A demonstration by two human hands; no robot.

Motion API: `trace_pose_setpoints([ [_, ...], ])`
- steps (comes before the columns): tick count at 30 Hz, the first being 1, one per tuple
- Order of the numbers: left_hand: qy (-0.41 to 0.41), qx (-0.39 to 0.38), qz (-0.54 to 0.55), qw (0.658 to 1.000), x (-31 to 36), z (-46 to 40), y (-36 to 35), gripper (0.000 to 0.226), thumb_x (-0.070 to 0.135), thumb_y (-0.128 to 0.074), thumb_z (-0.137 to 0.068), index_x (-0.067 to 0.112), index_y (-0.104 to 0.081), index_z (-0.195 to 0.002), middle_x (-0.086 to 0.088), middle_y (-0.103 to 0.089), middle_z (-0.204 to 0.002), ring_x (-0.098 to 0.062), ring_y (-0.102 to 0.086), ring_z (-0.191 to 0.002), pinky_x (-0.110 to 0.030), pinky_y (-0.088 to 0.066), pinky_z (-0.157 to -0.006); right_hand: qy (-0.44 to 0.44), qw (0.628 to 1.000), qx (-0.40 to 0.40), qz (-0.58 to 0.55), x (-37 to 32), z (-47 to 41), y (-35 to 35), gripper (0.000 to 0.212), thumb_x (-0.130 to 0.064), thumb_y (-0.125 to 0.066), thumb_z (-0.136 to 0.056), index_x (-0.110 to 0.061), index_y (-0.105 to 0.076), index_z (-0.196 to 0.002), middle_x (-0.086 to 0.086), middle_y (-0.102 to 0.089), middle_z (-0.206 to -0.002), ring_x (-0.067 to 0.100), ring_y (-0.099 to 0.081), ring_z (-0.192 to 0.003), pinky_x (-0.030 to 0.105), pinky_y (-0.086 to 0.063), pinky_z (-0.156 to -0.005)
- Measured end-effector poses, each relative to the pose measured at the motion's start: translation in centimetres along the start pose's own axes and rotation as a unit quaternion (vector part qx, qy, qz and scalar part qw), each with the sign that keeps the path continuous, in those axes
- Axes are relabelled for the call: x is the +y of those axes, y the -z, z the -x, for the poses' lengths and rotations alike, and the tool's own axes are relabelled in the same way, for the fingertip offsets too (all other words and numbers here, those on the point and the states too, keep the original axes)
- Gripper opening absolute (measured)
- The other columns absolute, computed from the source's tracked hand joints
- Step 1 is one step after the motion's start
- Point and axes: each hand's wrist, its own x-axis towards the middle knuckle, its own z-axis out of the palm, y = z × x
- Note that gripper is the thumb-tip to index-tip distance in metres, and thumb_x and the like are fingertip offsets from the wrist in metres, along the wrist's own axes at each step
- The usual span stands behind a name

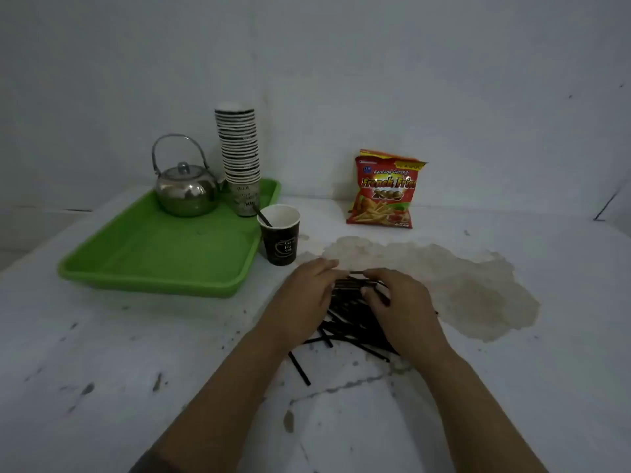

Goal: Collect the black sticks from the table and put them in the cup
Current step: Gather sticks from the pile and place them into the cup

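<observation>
A heap of several black sticks (346, 320) lies on the white table (102, 363) in front of me. My left hand (305, 291) rests on the heap's left side with its fingers laid over the sticks. My right hand (397, 302) covers the right side, its fingers curled round a few sticks at the far end. A dark paper cup (280, 240) stands upright just beyond my left hand, with one black stick (263, 216) leaning inside it. One loose stick (299, 368) lies nearer to me.
A green tray (153, 261) at the left carries a steel kettle (186, 189) and a tall stack of paper cups (240, 158). A red snack bag (384, 191) leans against the wall behind. A brown stained patch (461, 285) spreads right of the hands.
</observation>
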Motion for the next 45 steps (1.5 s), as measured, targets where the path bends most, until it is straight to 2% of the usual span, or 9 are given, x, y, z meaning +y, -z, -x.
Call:
trace_pose_setpoints([
  [3, -0.008, -0.008, -0.006, 1.000, -0.6, -0.6, -0.5, 0.036, -0.002, -0.046, -0.091, 0.009, -0.055, -0.124, -0.012, -0.052, -0.134, -0.026, -0.044, -0.125, -0.028, -0.024, -0.107, 0.027, 0.999, -0.001, 0.028, 0.9, -0.4, -0.6, 0.023, -0.019, -0.058, -0.087, -0.017, -0.063, -0.109, 0.004, -0.069, -0.103, 0.022, -0.059, -0.093, 0.033, -0.045, -0.083],
  [6, -0.037, -0.012, -0.013, 0.999, -1.2, -0.3, -1.0, 0.036, -0.002, -0.049, -0.089, 0.009, -0.057, -0.123, -0.012, -0.054, -0.132, -0.026, -0.047, -0.123, -0.034, -0.028, -0.107, 0.037, 0.997, -0.008, 0.060, 1.5, -0.6, -1.0, 0.022, -0.019, -0.060, -0.086, -0.019, -0.063, -0.108, 0.003, -0.068, -0.103, 0.023, -0.058, -0.093, 0.038, -0.045, -0.085],
  [11, -0.063, -0.021, -0.008, 0.998, -0.8, 0.3, -2.0, 0.032, 0.006, -0.051, -0.090, 0.008, -0.058, -0.121, -0.011, -0.058, -0.127, -0.024, -0.051, -0.119, -0.032, -0.035, -0.105, 0.035, 0.996, -0.010, 0.085, 1.8, -0.4, -1.7, 0.023, -0.025, -0.056, -0.087, -0.023, -0.061, -0.109, -0.002, -0.066, -0.108, 0.020, -0.052, -0.101, 0.033, -0.032, -0.086],
  [15, -0.075, -0.049, 0.007, 0.996, -1.4, 0.3, -2.2, 0.041, -0.008, -0.049, -0.085, 0.003, -0.055, -0.123, -0.017, -0.053, -0.131, -0.028, -0.048, -0.124, -0.044, -0.037, -0.105, 0.034, 0.995, -0.030, 0.087, 1.6, -0.1, -2.2, 0.026, -0.023, -0.057, -0.087, -0.025, -0.060, -0.112, -0.002, -0.063, -0.112, 0.020, -0.049, -0.104, 0.033, -0.031, -0.086],
  [19, -0.080, -0.036, 0.009, 0.996, -1.6, 0.5, -1.8, 0.039, -0.004, -0.051, -0.084, 0.001, -0.055, -0.122, -0.020, -0.055, -0.128, -0.031, -0.050, -0.120, -0.043, -0.040, -0.103, 0.048, 0.993, -0.033, 0.107, 1.6, 0.1, -2.3, 0.030, -0.024, -0.059, -0.085, -0.025, -0.058, -0.115, -0.001, -0.059, -0.112, 0.020, -0.046, -0.103, 0.032, -0.031, -0.085],
  [23, -0.058, -0.016, -0.021, 0.998, -1.8, 0.6, -1.2, 0.050, -0.011, -0.053, -0.074, 0.003, -0.057, -0.121, -0.019, -0.059, -0.122, -0.034, -0.054, -0.113, -0.045, -0.046, -0.096, 0.050, 0.989, -0.020, 0.136, 1.6, 0.3, -1.9, 0.024, -0.024, -0.060, -0.084, -0.025, -0.060, -0.108, -0.003, -0.060, -0.102, 0.019, -0.045, -0.096, 0.028, -0.023, -0.078],
  [26, -0.058, -0.006, -0.051, 0.997, -1.9, 0.5, -1.0, 0.057, -0.019, -0.060, -0.065, 0.006, -0.061, -0.116, -0.015, -0.064, -0.109, -0.032, -0.059, -0.100, -0.038, -0.050, -0.081, 0.035, 0.983, -0.042, 0.174, 1.9, 0.4, -1.6, 0.016, -0.024, -0.058, -0.086, -0.026, -0.062, -0.101, -0.005, -0.063, -0.101, 0.018, -0.044, -0.097, 0.030, -0.022, -0.077],
  [34, -0.064, -0.017, -0.062, 0.996, -1.5, 0.6, -0.8, 0.038, -0.011, -0.068, -0.070, 0.008, -0.069, -0.103, -0.010, -0.066, -0.095, -0.028, -0.060, -0.087, -0.036, -0.049, -0.070, 0.022, 0.972, -0.055, 0.227, 2.1, 0.3, -1.7, 0.013, -0.024, -0.049, -0.089, -0.024, -0.062, -0.092, -0.005, -0.061, -0.096, 0.016, -0.041, -0.095, 0.029, -0.018, -0.074],
  [45, -0.054, -0.019, -0.056, 0.997, -1.4, 0.6, -0.6, 0.034, -0.003, -0.066, -0.074, 0.009, -0.067, -0.105, -0.009, -0.067, -0.097, -0.028, -0.059, -0.088, -0.037, -0.050, -0.071, -0.041, 0.990, -0.038, 0.126, 1.9, -0.1, -0.8, 0.009, -0.023, -0.056, -0.086, -0.025, -0.059, -0.077, -0.008, -0.053, -0.081, 0.016, -0.042, -0.090, 0.029, -0.019, -0.075],
])
